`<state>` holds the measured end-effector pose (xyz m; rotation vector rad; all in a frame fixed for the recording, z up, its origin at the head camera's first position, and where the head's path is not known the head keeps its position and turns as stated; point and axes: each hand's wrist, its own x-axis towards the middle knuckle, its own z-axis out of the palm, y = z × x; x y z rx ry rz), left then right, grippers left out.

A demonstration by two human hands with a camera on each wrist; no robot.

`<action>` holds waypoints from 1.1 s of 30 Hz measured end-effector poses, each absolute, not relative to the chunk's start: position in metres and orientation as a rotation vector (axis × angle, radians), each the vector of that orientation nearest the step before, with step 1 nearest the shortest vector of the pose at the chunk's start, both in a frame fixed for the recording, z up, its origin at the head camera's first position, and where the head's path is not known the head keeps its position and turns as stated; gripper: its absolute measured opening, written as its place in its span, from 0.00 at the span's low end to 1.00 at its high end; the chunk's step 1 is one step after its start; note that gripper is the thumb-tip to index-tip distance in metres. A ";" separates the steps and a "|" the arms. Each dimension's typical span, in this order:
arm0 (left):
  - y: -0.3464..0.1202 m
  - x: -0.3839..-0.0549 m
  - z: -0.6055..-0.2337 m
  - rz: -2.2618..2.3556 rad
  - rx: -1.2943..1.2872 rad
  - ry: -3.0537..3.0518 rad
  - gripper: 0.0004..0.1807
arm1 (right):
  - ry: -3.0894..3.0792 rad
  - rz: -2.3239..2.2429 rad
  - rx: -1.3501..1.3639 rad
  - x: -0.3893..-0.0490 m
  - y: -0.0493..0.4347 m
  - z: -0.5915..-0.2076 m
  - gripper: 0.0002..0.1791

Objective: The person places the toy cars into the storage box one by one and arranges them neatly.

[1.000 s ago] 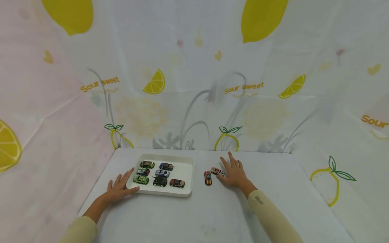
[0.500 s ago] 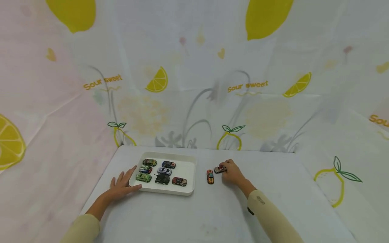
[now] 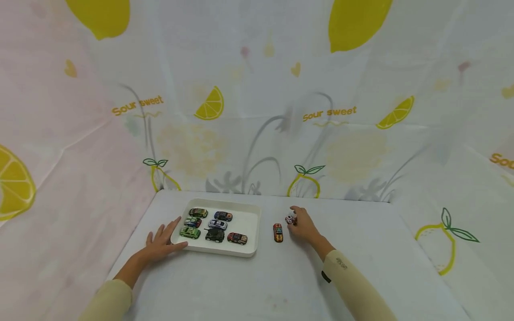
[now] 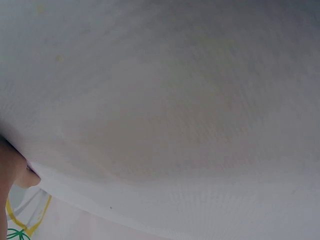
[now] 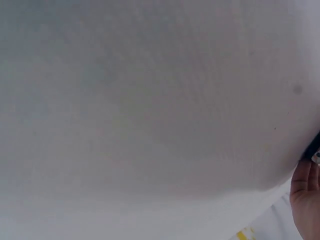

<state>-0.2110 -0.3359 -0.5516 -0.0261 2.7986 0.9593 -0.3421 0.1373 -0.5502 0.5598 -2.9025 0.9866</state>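
In the head view, my right hand (image 3: 304,228) pinches a small white and red toy car (image 3: 291,218) between thumb and fingers, and part of it is hidden behind them. A red and orange toy car (image 3: 278,232) lies just left of that hand on the table. My left hand (image 3: 159,246) rests with spread fingers against the left end of a white tray (image 3: 248,223). Inside the tray sit several toy cars, among them a bright green one (image 3: 190,232), and a dark toy tank (image 3: 214,235). The right wrist view catches only part of the right hand (image 5: 306,192) at its edge.
A white cloth covers the table (image 3: 257,285). Behind it rises a lemon-printed cloth backdrop (image 3: 249,147), which also hangs at both sides. The tray's right part shows bare floor around a dark red toy car (image 3: 237,238).
My right hand has gone from spread fingers beside the white and red car to pinching it, and the car has turned in its grip. My left hand stays at the tray.
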 end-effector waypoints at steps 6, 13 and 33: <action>-0.338 -0.212 -0.550 0.967 -0.013 2.796 0.56 | -2.899 0.966 0.513 -0.342 0.134 -0.544 0.30; -0.337 -0.211 -0.550 0.980 -0.015 2.785 0.56 | -3.058 0.656 0.362 -0.346 0.131 -0.545 0.21; -0.338 -0.206 -0.553 1.017 -0.023 2.771 0.56 | -3.136 0.651 0.412 -0.345 0.133 -0.543 0.19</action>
